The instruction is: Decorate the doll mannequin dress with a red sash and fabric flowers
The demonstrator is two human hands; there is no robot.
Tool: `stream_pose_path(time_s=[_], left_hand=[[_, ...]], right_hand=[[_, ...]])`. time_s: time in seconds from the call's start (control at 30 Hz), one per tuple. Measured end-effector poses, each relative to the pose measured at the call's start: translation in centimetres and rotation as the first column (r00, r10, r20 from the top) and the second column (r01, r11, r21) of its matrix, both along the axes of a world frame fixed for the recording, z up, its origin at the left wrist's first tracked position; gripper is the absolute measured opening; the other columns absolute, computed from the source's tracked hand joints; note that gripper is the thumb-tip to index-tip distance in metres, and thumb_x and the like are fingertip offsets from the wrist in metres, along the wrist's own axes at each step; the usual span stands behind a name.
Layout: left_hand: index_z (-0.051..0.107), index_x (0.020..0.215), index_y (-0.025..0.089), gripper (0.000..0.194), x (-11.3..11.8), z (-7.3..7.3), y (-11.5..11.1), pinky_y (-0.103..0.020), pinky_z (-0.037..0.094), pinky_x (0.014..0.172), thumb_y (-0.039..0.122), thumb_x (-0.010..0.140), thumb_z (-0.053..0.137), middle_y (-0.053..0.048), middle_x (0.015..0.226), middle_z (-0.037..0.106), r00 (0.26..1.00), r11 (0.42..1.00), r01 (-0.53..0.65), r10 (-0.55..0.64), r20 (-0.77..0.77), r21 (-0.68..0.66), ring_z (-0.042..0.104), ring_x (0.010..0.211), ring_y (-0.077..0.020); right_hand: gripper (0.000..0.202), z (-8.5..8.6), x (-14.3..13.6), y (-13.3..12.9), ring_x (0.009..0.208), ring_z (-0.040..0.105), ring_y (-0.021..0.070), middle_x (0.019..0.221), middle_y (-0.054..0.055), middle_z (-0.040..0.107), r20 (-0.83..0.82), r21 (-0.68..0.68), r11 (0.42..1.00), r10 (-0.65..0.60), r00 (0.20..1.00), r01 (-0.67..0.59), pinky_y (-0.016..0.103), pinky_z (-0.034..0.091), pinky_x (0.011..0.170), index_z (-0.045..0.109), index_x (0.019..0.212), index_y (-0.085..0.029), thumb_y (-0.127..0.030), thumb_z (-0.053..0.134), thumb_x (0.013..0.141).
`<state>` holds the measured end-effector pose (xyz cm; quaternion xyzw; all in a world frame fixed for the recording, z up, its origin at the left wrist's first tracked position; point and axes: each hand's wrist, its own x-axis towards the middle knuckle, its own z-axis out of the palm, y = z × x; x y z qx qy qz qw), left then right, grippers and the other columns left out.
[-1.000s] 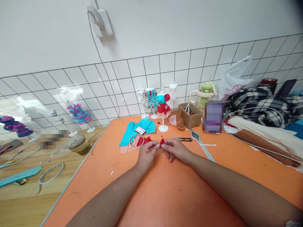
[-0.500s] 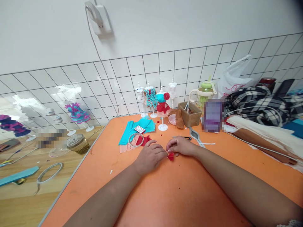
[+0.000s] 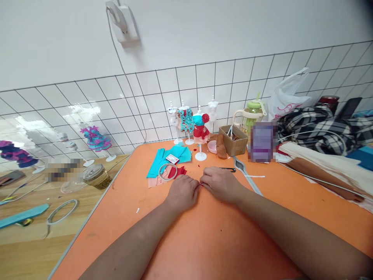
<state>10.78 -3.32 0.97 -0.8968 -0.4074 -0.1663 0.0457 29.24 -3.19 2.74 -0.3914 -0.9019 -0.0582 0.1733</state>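
Observation:
My left hand (image 3: 183, 192) and my right hand (image 3: 220, 183) meet low over the orange table (image 3: 233, 241), fingers curled and pinching. Between the fingertips shows only a sliver of a small red fabric piece (image 3: 201, 185); the hands cover the rest. Just beyond my left hand lie red fabric scraps (image 3: 182, 171), a roll of tape (image 3: 168, 171) and turquoise cloth (image 3: 159, 161). Past my right hand are a small black-handled tool (image 3: 230, 169), partly hidden, and grey scissors-like handles (image 3: 241, 166). A miniature dress form (image 3: 201, 134) in red, pink and turquoise stands farther back.
More small dress forms (image 3: 212, 111) line the tiled wall. To the right are a cardboard box (image 3: 237, 144), a lidded bottle (image 3: 253, 116), checked cloth (image 3: 309, 128) and a cable across fabrics (image 3: 326, 177). A wooden table (image 3: 29, 256) adjoins the left edge.
The red fabric piece, fan-shaped and visible before, is now almost hidden between the fingers. My right hand has turned and closed in; the left fingers have curled.

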Motion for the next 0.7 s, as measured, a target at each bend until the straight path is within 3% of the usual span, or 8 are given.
stream_pose_path(time_s=[0.1,0.2,0.37,0.43,0.5,0.57,0.63,0.7], left_hand=[[0.065,0.073,0.019,0.020,-0.2,-0.1,0.2,-0.031,0.039,0.059,0.022,0.083,0.048,-0.006,0.066,0.066,0.974,0.987,-0.145,0.154,0.164,-0.068,0.059,0.065,-0.0201],[0.066,0.076,0.021,0.018,-0.3,-0.5,0.7,-0.029,0.044,0.061,0.026,0.083,0.050,-0.003,0.075,0.069,0.859,0.951,-0.180,0.276,0.431,-0.251,0.062,0.071,-0.0190],[0.064,0.077,0.016,0.020,0.1,-1.3,1.2,-0.030,0.051,0.071,0.034,0.080,0.056,-0.004,0.074,0.070,0.492,0.852,0.098,0.408,0.769,-0.514,0.066,0.075,-0.0184],[0.064,0.081,0.015,0.022,0.3,-1.2,1.1,-0.031,0.051,0.074,0.036,0.081,0.056,-0.005,0.076,0.071,0.426,0.848,0.153,0.407,0.808,-0.508,0.066,0.077,-0.0185],[0.064,0.085,0.016,0.024,0.1,-1.0,0.9,-0.031,0.051,0.075,0.037,0.083,0.054,-0.005,0.082,0.071,0.442,0.887,0.125,0.352,0.825,-0.445,0.065,0.081,-0.0185],[0.065,0.088,0.017,0.023,-0.3,-0.5,0.7,-0.030,0.050,0.076,0.036,0.086,0.052,-0.006,0.087,0.071,0.587,0.946,0.060,0.225,0.778,-0.319,0.064,0.083,-0.0183],[0.067,0.091,0.020,0.023,-0.8,0.0,0.6,-0.032,0.047,0.081,0.031,0.089,0.046,-0.006,0.090,0.071,0.804,0.986,0.086,0.016,0.595,-0.143,0.063,0.087,-0.0183],[0.067,0.096,0.023,0.027,-1.3,0.5,0.5,-0.034,0.043,0.086,0.025,0.091,0.041,-0.006,0.095,0.071,0.923,0.981,0.196,-0.181,0.340,-0.008,0.062,0.092,-0.0181]], right_hand=[[0.024,-0.2,-0.8,-0.5,0.069,0.048,0.0124,0.079,0.004,0.055,-0.020,0.035,0.999,-0.026,0.999,0.026,0.027,0.026,0.057,0.062,0.079,-0.018,-0.024,0.043,0.091],[0.023,-0.8,-1.2,-0.6,0.069,0.050,0.0116,0.080,0.003,0.056,-0.085,0.033,0.998,-0.057,0.995,0.060,0.025,0.028,0.057,0.061,0.081,-0.018,-0.023,0.041,0.092],[0.021,-1.4,-1.5,-0.1,0.072,0.054,0.0120,0.083,0.003,0.058,-0.307,-0.083,0.989,-0.144,0.941,0.124,0.024,0.035,0.060,0.066,0.083,-0.020,-0.026,0.046,0.089],[0.016,-1.6,-1.6,0.3,0.070,0.054,0.0120,0.083,0.003,0.060,-0.479,-0.232,0.967,-0.208,0.853,0.106,0.024,0.038,0.062,0.068,0.083,-0.021,-0.028,0.053,0.085],[0.016,-1.9,-1.6,0.8,0.062,0.052,0.0110,0.078,0.002,0.061,-0.618,-0.472,0.881,-0.331,0.713,-0.001,0.023,0.041,0.058,0.069,0.084,-0.020,-0.032,0.059,0.081],[0.023,-2.3,-1.1,1.6,0.051,0.047,0.0094,0.064,0.000,0.057,-0.638,-0.687,0.700,-0.455,0.621,-0.194,0.022,0.038,0.048,0.068,0.087,-0.017,-0.037,0.060,0.077],[0.028,-2.7,-0.3,2.5,0.045,0.041,0.0079,0.055,-0.003,0.052,-0.604,-0.780,0.522,-0.483,0.634,-0.345,0.019,0.033,0.040,0.068,0.089,-0.015,-0.038,0.061,0.074],[0.024,-2.9,0.8,3.2,0.047,0.042,0.0075,0.058,-0.003,0.055,-0.584,-0.793,0.473,-0.408,0.702,-0.385,0.018,0.033,0.041,0.069,0.085,-0.015,-0.034,0.063,0.071]])
